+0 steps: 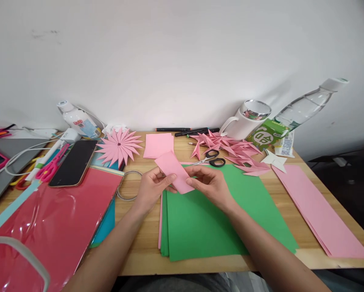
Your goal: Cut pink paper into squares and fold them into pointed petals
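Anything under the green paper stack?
A thin pink paper edge shows along the left side of the green paper stack, with bare wooden table beside it. How far the pink goes, or what else lies beneath, is covered.

Plain off-white wall fills the upper half of the view, matte, with a few dark smudges high on the left; light soft and even, greyer toward the right, where a faint slanting shadow falls on it. Wooden table, pale yellow-brown with lengthwise grain, far edge close along the foot of the visible wall. Beyond the table's right edge, a dark, near-black area, details too dim to make out.
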`<state>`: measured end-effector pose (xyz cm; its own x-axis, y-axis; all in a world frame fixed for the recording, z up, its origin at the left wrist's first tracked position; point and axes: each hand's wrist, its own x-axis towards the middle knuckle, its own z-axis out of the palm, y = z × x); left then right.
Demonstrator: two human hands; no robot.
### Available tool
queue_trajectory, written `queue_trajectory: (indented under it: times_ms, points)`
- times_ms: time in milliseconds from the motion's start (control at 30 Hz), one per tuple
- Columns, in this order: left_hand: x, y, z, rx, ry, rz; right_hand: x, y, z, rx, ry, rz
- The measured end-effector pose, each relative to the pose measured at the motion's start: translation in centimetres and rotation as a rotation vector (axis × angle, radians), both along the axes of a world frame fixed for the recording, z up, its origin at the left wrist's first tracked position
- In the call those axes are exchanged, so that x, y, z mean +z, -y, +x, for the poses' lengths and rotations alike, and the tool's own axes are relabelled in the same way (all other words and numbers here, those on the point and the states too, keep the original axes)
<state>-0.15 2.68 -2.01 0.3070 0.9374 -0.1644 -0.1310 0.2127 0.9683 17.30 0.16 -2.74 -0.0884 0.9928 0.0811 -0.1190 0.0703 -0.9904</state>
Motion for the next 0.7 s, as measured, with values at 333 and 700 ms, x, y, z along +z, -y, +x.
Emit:
queue_trajectory:
  times_ms: [333,700]
  points:
    - [0.1,0.15,0.09,0.028,-0.003,0.003,0.21,0.05,-0.05,-0.034,-0.031,-0.018]
    - [0.18,0.39,0.24,-0.019,0.041,-0.033,0.2,-0.06,-0.19,-0.097,-0.023,-0.013]
